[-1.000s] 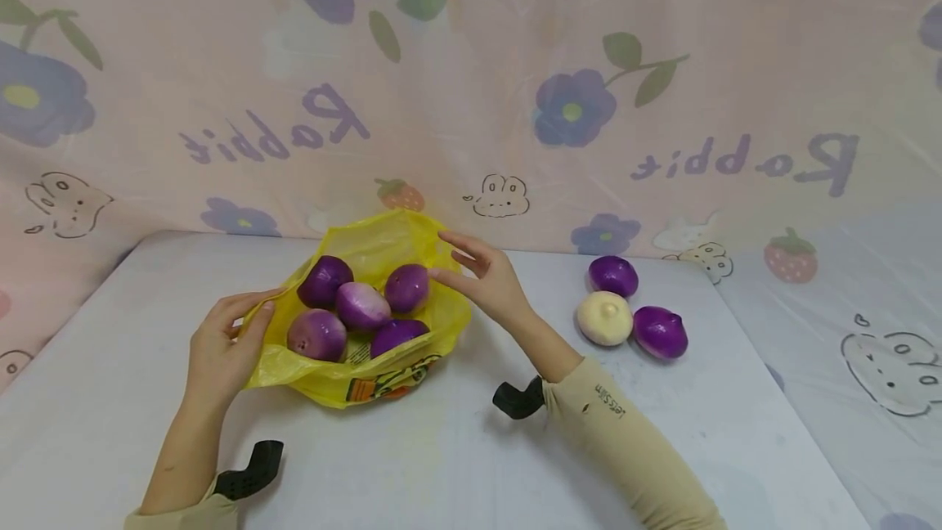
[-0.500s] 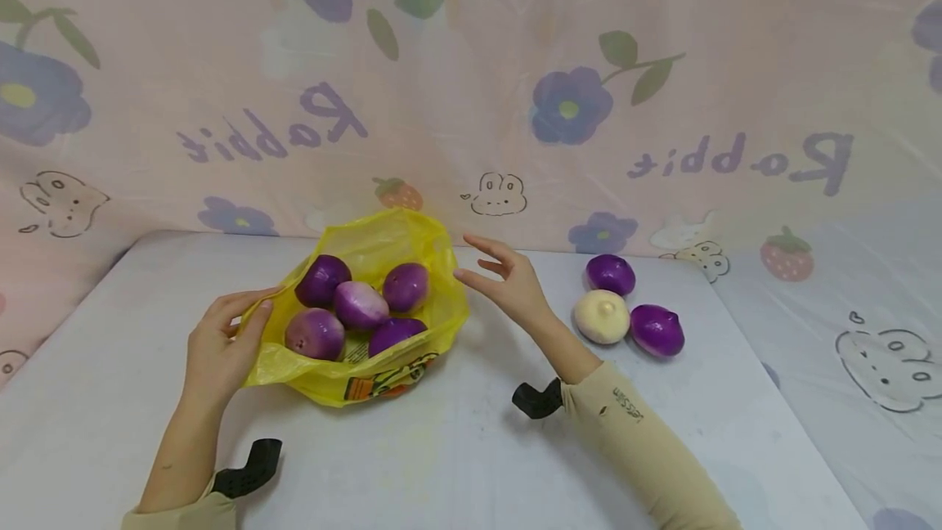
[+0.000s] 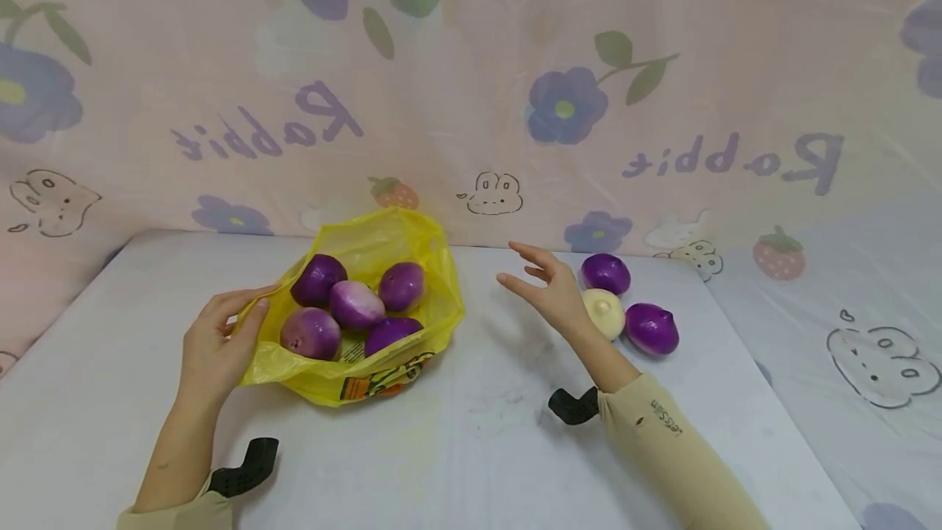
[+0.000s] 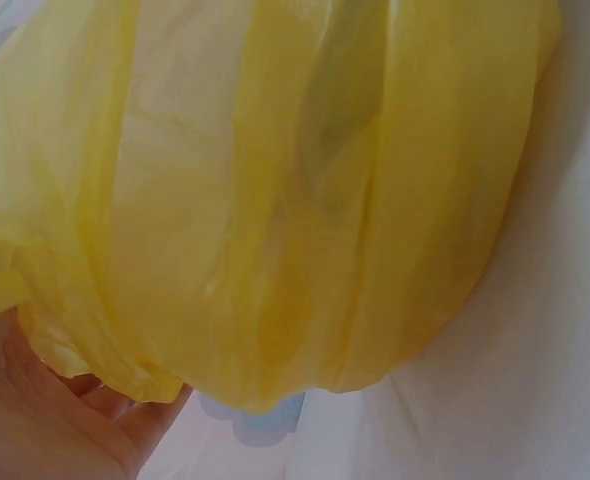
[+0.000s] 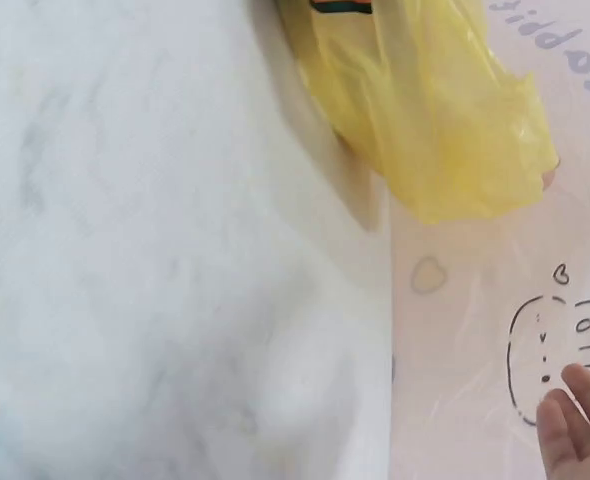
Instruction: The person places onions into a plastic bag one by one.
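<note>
A yellow plastic bag (image 3: 447,313) lies with its mouth toward me on the left half of the table, several purple onions (image 3: 311,333) inside it. My left hand (image 3: 221,346) pinches the left edge of its mouth between thumb and fingers; in the left wrist view the bag's side (image 4: 275,200) fills most of the picture above that hand. Over the table, between the bag and the loose vegetables, my right hand (image 3: 550,289) holds nothing, its fingers spread and loosely bent. It partly overlaps a cream-coloured onion (image 3: 609,316) that sits beside two purple onions (image 3: 652,329).
The white table (image 3: 471,448) ends at the back against a hanging cloth (image 3: 441,105) printed with rabbits and flowers. On each wrist a black camera mount (image 3: 246,469) sticks out over the tabletop.
My right hand has moved away from the bag's right edge, rightward toward the loose onions. The left hand keeps its grip on the bag, and the onions inside lie as before.
</note>
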### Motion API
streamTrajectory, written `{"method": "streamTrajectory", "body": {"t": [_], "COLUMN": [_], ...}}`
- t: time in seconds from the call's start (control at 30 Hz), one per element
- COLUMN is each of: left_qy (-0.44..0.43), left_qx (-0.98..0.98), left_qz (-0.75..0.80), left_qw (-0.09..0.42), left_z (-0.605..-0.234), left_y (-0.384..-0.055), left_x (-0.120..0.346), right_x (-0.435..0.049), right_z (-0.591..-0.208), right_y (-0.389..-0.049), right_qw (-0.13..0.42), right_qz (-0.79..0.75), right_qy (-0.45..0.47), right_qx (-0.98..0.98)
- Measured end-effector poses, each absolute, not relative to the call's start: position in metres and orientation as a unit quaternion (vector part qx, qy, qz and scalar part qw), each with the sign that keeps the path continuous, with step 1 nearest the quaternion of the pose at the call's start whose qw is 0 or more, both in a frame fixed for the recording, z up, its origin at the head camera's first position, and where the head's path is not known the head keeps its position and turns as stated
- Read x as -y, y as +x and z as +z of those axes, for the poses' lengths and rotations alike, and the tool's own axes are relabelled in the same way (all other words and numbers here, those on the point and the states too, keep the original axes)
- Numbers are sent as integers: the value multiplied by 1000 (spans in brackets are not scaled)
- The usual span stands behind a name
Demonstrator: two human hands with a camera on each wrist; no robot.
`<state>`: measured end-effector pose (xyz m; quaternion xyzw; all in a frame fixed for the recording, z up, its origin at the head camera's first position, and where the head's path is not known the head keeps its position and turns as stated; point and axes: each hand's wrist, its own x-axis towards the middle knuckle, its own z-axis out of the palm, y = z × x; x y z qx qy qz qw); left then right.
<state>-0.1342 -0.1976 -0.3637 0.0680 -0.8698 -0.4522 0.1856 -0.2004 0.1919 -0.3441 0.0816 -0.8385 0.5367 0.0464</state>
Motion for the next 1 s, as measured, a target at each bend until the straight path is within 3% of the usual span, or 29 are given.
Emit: {"method": "streamTrajectory", "body": {"t": [0.3, 0.67, 1.0], "left_qy": [70, 66, 60], "left_qx": [869, 873, 876], "left_qz": [-454, -449, -447], "left_qw": [182, 179, 174], "left_z": [-364, -363, -365], "left_y": [-134, -134, -134], "left_x": [199, 200, 202], "right_x": [-214, -237, -257], "right_z": [-354, -362, -375], "right_y": [-193, -186, -179], "right_qw": [125, 163, 196], "right_qz": [512, 455, 421], "right_qy": [46, -19, -14], "right_qx": [849, 875, 885]}}
